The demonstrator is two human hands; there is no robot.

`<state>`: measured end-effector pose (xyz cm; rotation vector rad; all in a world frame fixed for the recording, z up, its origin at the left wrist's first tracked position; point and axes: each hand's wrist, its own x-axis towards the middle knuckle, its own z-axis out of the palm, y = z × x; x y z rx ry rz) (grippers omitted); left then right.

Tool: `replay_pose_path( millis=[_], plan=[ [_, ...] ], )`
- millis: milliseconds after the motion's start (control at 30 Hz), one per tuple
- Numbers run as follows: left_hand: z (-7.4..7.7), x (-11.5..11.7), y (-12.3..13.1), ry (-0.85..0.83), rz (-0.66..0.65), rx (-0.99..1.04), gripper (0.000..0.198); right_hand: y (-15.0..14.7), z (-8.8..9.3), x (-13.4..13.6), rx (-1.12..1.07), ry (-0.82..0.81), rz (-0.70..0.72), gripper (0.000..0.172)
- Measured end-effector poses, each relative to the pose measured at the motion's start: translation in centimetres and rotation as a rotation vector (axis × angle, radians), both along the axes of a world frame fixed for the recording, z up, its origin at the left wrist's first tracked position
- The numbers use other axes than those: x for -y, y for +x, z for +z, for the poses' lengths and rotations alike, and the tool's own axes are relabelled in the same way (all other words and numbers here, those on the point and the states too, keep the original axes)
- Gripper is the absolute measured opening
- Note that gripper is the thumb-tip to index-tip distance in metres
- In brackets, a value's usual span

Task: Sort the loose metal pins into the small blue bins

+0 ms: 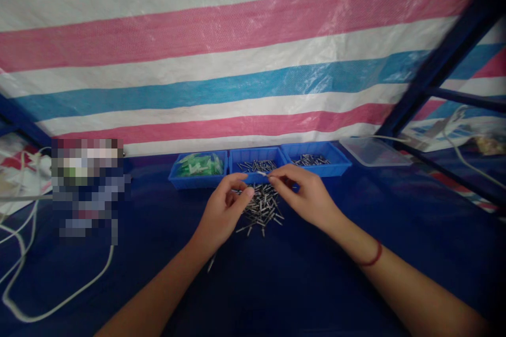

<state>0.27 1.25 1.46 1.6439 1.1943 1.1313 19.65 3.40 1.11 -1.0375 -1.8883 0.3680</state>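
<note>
My left hand point(224, 209) and my right hand point(304, 192) hover over a heap of small metal pins point(263, 208) on the dark blue table point(276, 284). My right hand's fingers are pinched on one thin pin point(262, 173), held up toward the trays. My left hand's fingers are curled, thumb to fingertips; whether anything is in them I cannot make out. Behind the hands stand three blue trays: the left tray point(197, 179) holds green plastic pieces, the middle tray point(256, 158) and the right tray point(332, 168) hold metal pins.
A clear plastic lid point(373, 151) lies right of the trays. White cables point(59, 300) loop over the table at the left, near a blurred-out patch. A striped pink, blue and white tarp point(237, 52) hangs behind. A dark blue frame post point(438, 63) slants at the right.
</note>
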Motion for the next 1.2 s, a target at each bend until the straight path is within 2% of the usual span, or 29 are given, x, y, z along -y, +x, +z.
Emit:
replay_pose_path(
  millis=[67, 167, 233, 267, 333, 467, 533, 600, 700, 767, 833, 1000, 1100, 1200],
  plan=[
    [1.6, -0.1, -0.8, 0.092, 0.011, -0.147, 0.034, 1.9, 0.2, -1.2, 0.076, 0.121, -0.201, 0.018],
    [4.8, 0.8, -2.5, 0.196, 0.019, -0.47, 0.023, 4.7, 0.0, -3.0, 0.283, 0.202, -0.511, 0.022],
    [6.3, 2.1, -3.7, 0.203, 0.039, -0.675, 0.024, 5.9, -0.2, -3.7, 0.388, 0.198, -0.608, 0.026],
    [6.6, 3.0, -4.3, 0.171, 0.017, -0.761, 0.026, 6.0, -0.2, -3.8, 0.411, 0.192, -0.625, 0.029],
    [5.9, 4.9, -5.1, 0.066, -0.039, -0.893, 0.029, 5.6, -0.2, -3.6, 0.411, 0.188, -0.602, 0.031],
    [1.9, 7.8, -5.6, -0.121, -0.059, -1.04, 0.024, 3.1, 0.2, -1.7, 0.413, 0.2, -0.393, 0.029],
    [0.1, 8.4, -5.6, -0.13, -0.048, -1.077, 0.017, 1.8, 0.3, -0.7, 0.442, 0.196, -0.288, 0.028],
    [-0.7, 8.3, -5.4, -0.072, -0.036, -1.08, 0.019, 0.8, 0.3, 0.1, 0.465, 0.177, -0.202, 0.026],
    [-0.5, 6.9, -4.9, 0.047, -0.043, -0.982, 0.02, -0.4, 0.0, 1.0, 0.486, 0.14, -0.105, 0.024],
    [-0.1, 5.4, -4.1, 0.118, -0.002, -0.814, 0.021, -1.0, -0.3, 1.4, 0.45, 0.112, -0.063, 0.023],
    [0.0, 3.6, -2.8, 0.156, 0.02, -0.631, 0.021, -1.5, -0.6, 1.6, 0.322, 0.061, -0.025, 0.02],
    [-1.1, 0.0, 0.6, 0.013, -0.233, -0.138, 0.024, -2.2, -1.2, 1.6, -0.126, -0.147, 0.103, 0.018],
    [-1.8, -0.6, 1.5, -0.025, -0.257, 0.044, 0.027, -2.2, -1.2, 1.3, -0.311, -0.262, 0.19, 0.017],
    [-1.8, -0.3, 1.4, -0.061, -0.217, 0.116, 0.03, -2.3, -1.0, 1.3, -0.416, -0.334, 0.286, 0.014]
  ],
)
